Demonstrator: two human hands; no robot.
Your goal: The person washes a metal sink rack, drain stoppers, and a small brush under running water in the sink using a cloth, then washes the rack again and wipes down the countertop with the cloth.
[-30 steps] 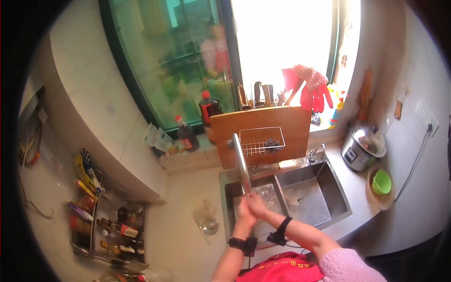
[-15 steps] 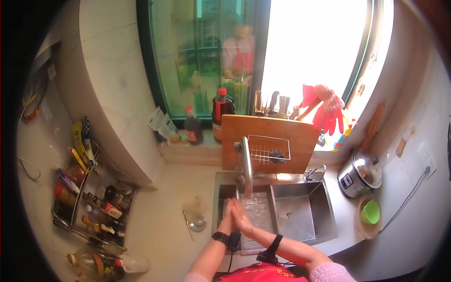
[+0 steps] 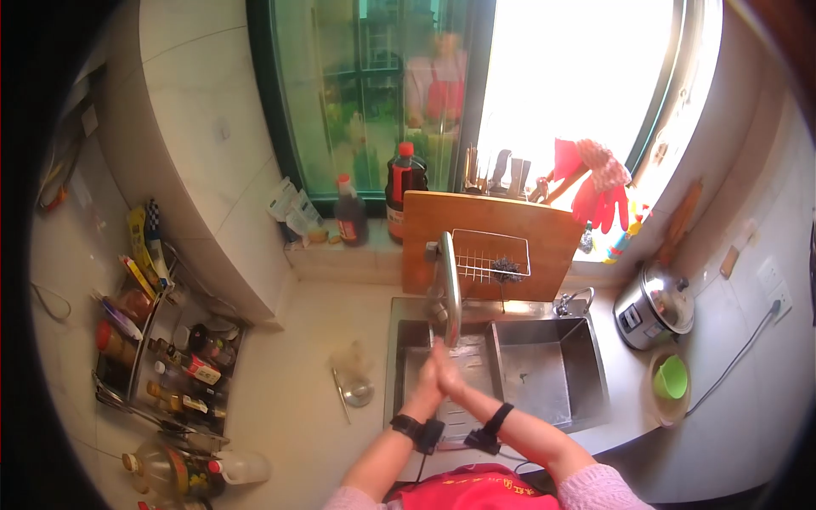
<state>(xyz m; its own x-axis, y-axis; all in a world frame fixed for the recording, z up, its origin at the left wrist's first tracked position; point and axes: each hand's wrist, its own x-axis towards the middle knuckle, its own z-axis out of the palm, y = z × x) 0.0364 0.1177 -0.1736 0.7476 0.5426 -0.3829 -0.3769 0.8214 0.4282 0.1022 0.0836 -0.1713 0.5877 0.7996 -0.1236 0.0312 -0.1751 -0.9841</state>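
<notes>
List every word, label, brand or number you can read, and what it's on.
No text is legible.
Red apron: yellow lettering, too blurred.
Two windowsill bottles: labels too small.
Silver cooker: front panel marks too small.
Rack bottles: labels too blurred.
Large lower-left bottle: label too blurred.

Strong daylight through window [image 3: 574, 76], right side blown out to white. Highlights on faucet [image 3: 453, 293] and cooker lid [image 3: 670, 299]; shadow below bench [image 3: 314, 340], lower right. Fisheye curvature; black vignette at edges.
</notes>
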